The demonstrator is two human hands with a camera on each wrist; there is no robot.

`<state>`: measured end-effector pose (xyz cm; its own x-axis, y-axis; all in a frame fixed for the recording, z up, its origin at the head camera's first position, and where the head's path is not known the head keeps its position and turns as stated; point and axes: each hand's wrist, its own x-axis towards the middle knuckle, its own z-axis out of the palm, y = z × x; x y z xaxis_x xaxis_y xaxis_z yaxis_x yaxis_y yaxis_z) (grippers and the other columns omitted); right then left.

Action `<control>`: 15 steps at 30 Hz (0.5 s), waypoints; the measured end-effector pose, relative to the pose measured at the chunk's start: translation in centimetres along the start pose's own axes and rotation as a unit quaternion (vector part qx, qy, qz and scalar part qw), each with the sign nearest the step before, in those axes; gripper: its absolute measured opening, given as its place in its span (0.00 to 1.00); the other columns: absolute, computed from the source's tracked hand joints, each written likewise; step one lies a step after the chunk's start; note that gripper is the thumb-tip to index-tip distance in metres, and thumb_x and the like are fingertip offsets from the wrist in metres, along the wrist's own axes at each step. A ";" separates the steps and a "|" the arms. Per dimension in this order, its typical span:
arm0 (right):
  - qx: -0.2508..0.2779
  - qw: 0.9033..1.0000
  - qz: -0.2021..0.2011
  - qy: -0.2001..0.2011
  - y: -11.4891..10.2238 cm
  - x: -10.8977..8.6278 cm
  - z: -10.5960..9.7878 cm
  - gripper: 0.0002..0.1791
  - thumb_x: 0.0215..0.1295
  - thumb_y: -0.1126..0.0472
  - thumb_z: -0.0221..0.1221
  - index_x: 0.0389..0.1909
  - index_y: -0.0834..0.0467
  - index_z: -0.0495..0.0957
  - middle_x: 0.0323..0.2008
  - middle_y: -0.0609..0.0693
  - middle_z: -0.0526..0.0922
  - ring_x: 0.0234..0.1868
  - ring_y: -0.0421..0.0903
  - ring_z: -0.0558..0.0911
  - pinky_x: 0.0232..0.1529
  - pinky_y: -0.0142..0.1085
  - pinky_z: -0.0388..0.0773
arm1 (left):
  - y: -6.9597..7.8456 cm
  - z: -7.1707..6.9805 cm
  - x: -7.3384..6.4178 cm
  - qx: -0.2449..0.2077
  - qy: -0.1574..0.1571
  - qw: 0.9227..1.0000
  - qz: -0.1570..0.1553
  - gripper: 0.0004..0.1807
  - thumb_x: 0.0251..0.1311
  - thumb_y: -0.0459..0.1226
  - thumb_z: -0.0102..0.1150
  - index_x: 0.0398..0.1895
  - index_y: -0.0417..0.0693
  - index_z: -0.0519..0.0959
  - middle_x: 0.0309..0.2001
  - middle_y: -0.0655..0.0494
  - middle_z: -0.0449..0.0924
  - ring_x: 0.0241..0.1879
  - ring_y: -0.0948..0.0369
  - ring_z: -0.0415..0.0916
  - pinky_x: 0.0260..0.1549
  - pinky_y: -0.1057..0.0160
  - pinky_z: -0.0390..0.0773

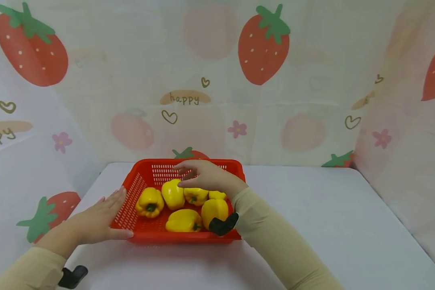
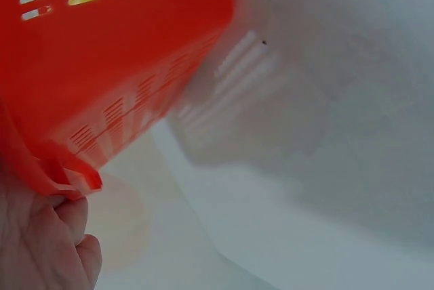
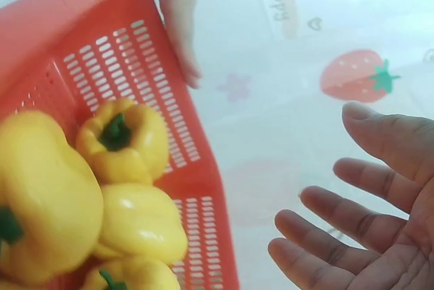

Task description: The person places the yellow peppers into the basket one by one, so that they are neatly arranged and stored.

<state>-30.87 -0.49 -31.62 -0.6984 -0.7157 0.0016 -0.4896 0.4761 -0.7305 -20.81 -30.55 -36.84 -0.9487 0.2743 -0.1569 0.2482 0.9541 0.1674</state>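
A red plastic basket (image 1: 174,237) with slotted walls stands on the table, holding several yellow bell peppers (image 1: 150,202). At its left side, my left hand (image 1: 98,219) rests against the rim with straight fingers along the outside, the thumb at the front-left corner. The left wrist view has this hand (image 2: 44,242) below the rim, partly cut off. Above the back half of the basket is my right hand (image 1: 204,175), fingers spread and loosely bent, holding nothing. In the right wrist view this hand (image 3: 366,222) is apart from the peppers (image 3: 139,222), and no gap to the basket is closed.
The white tabletop (image 1: 322,225) extends to the right and in front of the basket. Behind and on both sides hangs a pale cloth (image 1: 137,72) printed with strawberries, hearts and flowers. Each wrist carries a black strap piece (image 1: 222,225).
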 end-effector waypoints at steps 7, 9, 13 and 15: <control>-0.020 0.999 0.019 0.019 1.1 -1.7 -2.1 0.25 0.56 0.45 0.62 0.56 0.40 0.70 0.49 0.36 0.76 0.53 0.41 0.73 0.54 0.39 0.72 | -0.2 -0.3 0.2 -0.003 0.009 1.000 -0.005 0.67 0.37 0.70 0.55 0.70 0.36 0.41 0.69 0.36 0.44 0.67 0.40 0.43 0.61 0.36 0.43; -0.029 0.999 0.020 0.026 1.4 -2.1 -2.7 0.25 0.56 0.46 0.61 0.56 0.41 0.70 0.50 0.37 0.75 0.54 0.42 0.72 0.55 0.40 0.71 | -0.2 -0.5 0.3 -0.004 0.015 1.000 -0.006 0.65 0.39 0.70 0.54 0.70 0.37 0.42 0.69 0.36 0.46 0.67 0.40 0.43 0.61 0.35 0.41; -0.047 0.998 0.007 0.042 2.2 -2.9 -3.7 0.25 0.57 0.49 0.61 0.57 0.44 0.71 0.52 0.41 0.75 0.53 0.43 0.74 0.54 0.40 0.72 | -0.2 -1.0 0.6 0.002 0.026 1.000 -0.010 0.62 0.41 0.70 0.53 0.71 0.39 0.43 0.69 0.37 0.46 0.66 0.38 0.41 0.58 0.32 0.37; -0.050 0.998 0.005 0.049 2.5 -3.3 -4.3 0.25 0.58 0.51 0.61 0.57 0.44 0.71 0.53 0.42 0.75 0.53 0.44 0.74 0.53 0.40 0.72 | -0.2 -1.2 0.8 0.007 0.028 0.999 -0.014 0.61 0.42 0.70 0.53 0.71 0.41 0.44 0.69 0.38 0.46 0.66 0.36 0.41 0.57 0.30 0.35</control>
<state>-31.99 5.25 -30.54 -0.7486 -0.6598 0.0649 -0.5284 0.5347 -0.6595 -21.85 -30.64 -35.83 -0.9647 0.2409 -0.1065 0.2239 0.9629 0.1505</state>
